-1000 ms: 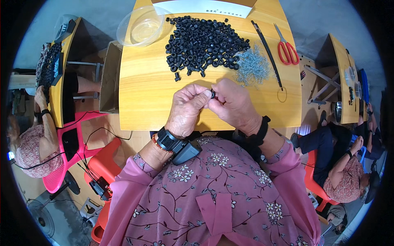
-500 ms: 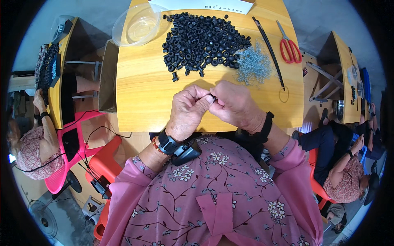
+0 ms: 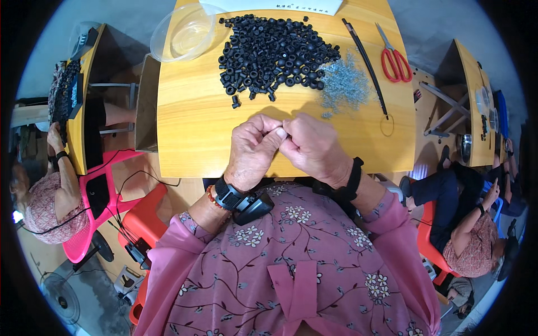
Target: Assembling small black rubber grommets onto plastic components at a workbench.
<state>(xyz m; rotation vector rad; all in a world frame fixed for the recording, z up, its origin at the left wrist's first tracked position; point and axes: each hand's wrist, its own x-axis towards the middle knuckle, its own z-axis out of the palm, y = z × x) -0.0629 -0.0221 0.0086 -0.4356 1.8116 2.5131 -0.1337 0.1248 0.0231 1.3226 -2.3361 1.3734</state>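
Note:
Above the table's near edge, my left hand (image 3: 252, 147) and my right hand (image 3: 315, 147) meet, their fingertips pressed together. A small black part (image 3: 288, 136) shows as a dark sliver between them, pinched by my left thumb and fingers; most of it is hidden. The fingers of my right hand are curled closed against it, and what else they grip cannot be seen. Beyond the hands lies a heap of small black rubber-like parts (image 3: 269, 53), some ring-shaped, some domed. Touching its right side is a pile of tiny clear bluish pieces (image 3: 343, 84).
Red-handled scissors (image 3: 395, 63) and a thin black rod (image 3: 365, 67) with a loop at its near end lie right on the wooden table (image 3: 190, 123). A clear round tub (image 3: 182, 33) stands far left, by a white box (image 3: 269, 5). Other people sit at tables on both sides.
Both hands have shifted slightly left relative to the view and drawn tighter together. Less of the small black part shows between the fingertips than before.

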